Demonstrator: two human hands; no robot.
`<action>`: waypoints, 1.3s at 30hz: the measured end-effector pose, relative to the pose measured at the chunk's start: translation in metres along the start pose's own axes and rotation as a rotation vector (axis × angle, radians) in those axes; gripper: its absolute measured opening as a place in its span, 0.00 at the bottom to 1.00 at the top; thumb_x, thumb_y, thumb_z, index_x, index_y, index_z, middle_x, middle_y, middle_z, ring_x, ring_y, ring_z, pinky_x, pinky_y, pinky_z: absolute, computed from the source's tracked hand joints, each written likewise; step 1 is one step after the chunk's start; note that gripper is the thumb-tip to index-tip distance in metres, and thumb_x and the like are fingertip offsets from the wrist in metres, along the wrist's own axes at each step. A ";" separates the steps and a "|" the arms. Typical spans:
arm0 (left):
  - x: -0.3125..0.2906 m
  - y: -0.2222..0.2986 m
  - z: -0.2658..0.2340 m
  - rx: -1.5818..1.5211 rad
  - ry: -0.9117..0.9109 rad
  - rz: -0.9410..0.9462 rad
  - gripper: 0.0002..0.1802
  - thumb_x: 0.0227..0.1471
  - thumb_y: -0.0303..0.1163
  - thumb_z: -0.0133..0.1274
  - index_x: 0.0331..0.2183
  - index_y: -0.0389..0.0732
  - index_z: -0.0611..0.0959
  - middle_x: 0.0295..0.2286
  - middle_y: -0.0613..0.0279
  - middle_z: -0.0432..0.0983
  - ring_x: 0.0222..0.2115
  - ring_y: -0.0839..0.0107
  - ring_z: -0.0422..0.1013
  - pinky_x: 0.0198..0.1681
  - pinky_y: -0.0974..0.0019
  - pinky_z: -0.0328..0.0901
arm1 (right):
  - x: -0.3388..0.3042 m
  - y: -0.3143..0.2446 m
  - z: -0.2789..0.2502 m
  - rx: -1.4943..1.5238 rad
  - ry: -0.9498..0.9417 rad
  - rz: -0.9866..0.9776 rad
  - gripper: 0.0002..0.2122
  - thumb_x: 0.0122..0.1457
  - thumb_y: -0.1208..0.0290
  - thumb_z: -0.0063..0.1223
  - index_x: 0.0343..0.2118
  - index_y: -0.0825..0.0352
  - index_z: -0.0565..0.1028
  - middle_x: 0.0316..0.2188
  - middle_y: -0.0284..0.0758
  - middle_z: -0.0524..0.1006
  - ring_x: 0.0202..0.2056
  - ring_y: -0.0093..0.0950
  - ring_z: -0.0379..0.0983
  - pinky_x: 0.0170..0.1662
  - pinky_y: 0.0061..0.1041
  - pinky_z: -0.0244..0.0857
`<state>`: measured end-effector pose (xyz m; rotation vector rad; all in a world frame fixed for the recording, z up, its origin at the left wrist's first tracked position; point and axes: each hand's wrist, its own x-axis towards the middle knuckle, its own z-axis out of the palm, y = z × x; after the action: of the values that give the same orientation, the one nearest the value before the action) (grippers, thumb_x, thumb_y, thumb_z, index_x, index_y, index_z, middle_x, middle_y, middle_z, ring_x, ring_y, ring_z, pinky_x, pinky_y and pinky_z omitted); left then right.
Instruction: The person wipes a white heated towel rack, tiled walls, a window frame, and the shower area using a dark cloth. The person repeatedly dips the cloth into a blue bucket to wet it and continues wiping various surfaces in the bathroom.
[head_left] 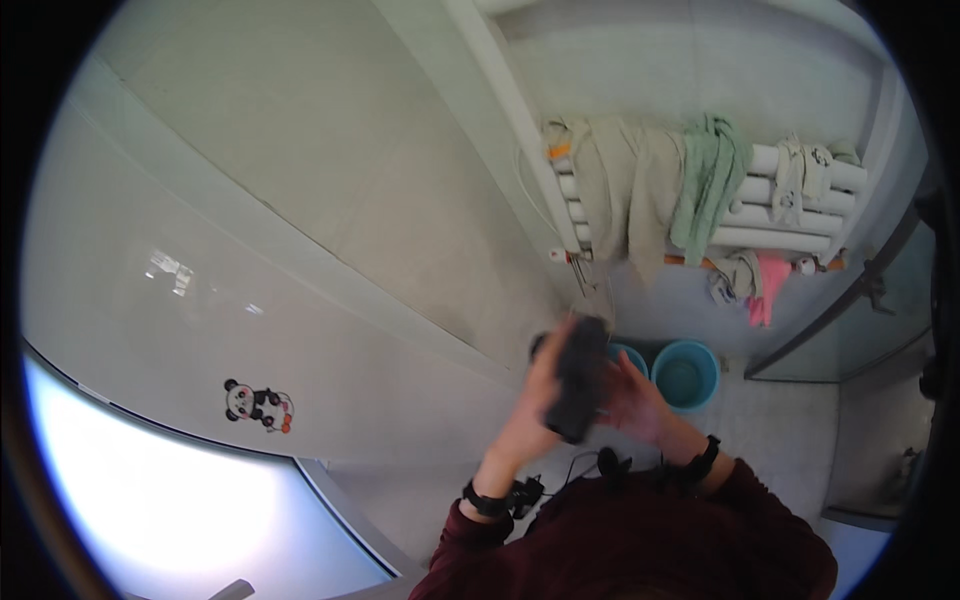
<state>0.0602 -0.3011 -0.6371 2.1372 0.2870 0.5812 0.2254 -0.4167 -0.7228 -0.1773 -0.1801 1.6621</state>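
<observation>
In front of my chest I hold a dark, elongated black object (578, 385) in both hands. It is blurred, and I cannot make out its kind. My left hand (532, 408) is closed around its left side. Against its right side is my right hand (636, 405), fingers bent and partly hidden by the object. Each wrist has a black band. Beyond my right hand, two blue buckets stand on the floor; the right bucket (685, 375) shows its round opening, while the left bucket (626, 356) is mostly covered by my hands.
A white towel rack (765, 238) on the far wall carries a beige towel (630, 190), a green towel (708, 195) and smaller cloths. A pink cloth (768, 290) hangs below. Glass panels (840, 320) stand at right. A panda sticker (260, 405) marks the glossy left surface.
</observation>
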 end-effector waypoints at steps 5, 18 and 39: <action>0.006 0.021 -0.018 0.441 -0.036 0.137 0.35 0.57 0.27 0.54 0.65 0.40 0.64 0.67 0.40 0.45 0.66 0.42 0.49 0.66 0.46 0.51 | 0.042 0.028 -0.016 0.105 0.153 -0.175 0.27 0.70 0.50 0.41 0.66 0.61 0.61 0.62 0.37 0.65 0.60 0.33 0.64 0.62 0.38 0.60; 0.057 -0.027 -0.159 0.785 0.908 0.199 0.41 0.67 0.48 0.36 0.68 0.32 0.45 0.68 0.33 0.34 0.69 0.38 0.34 0.69 0.44 0.34 | 0.266 -0.048 0.262 -1.561 -0.510 -1.520 0.32 0.66 0.54 0.46 0.69 0.62 0.56 0.72 0.44 0.48 0.71 0.49 0.43 0.71 0.42 0.41; 0.081 -0.057 -0.150 0.792 1.140 0.352 0.39 0.65 0.40 0.42 0.68 0.34 0.47 0.67 0.31 0.35 0.68 0.36 0.37 0.69 0.42 0.36 | 0.465 -0.239 0.509 -1.629 -0.318 -2.385 0.25 0.67 0.62 0.46 0.67 0.52 0.59 0.71 0.38 0.51 0.69 0.48 0.47 0.67 0.48 0.48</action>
<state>0.0554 -0.1300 -0.5825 2.3324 0.8692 2.1676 0.2989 0.0630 -0.1773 -0.5398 -1.2753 -1.1309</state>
